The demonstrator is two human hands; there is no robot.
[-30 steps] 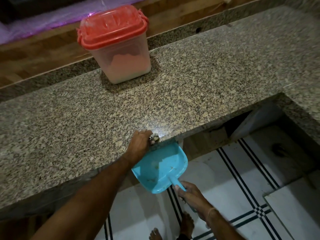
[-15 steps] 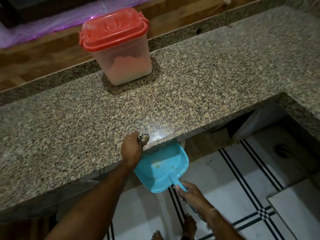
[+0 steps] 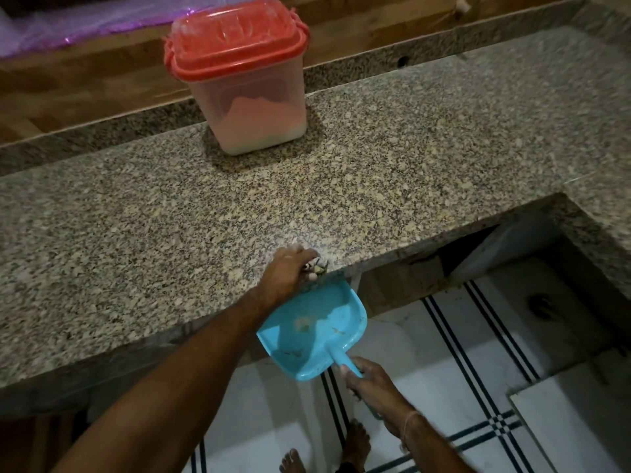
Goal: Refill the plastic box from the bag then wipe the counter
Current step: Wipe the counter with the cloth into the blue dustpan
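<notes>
A clear plastic box point(image 3: 252, 104) with a red lid stands closed at the back of the speckled granite counter point(image 3: 392, 172), partly filled with pale powder. My left hand point(image 3: 290, 273) rests at the counter's front edge, shut on a small crumpled cloth point(image 3: 317, 268). Just below that edge my right hand point(image 3: 372, 384) grips the handle of a blue dustpan point(image 3: 314, 329), held tilted under the rim with some crumbs and powder in it. No bag is in view.
The counter turns a corner at the right point(image 3: 607, 206). Below lies white tiled floor with dark stripes point(image 3: 461, 353), and my bare feet point(image 3: 355, 442) stand on it. A wooden ledge with purple plastic sheeting point(image 3: 85, 25) runs behind the counter.
My left hand with the cloth slid left along the counter edge, then back right toward the dustpan. The dustpan stayed under the rim.
</notes>
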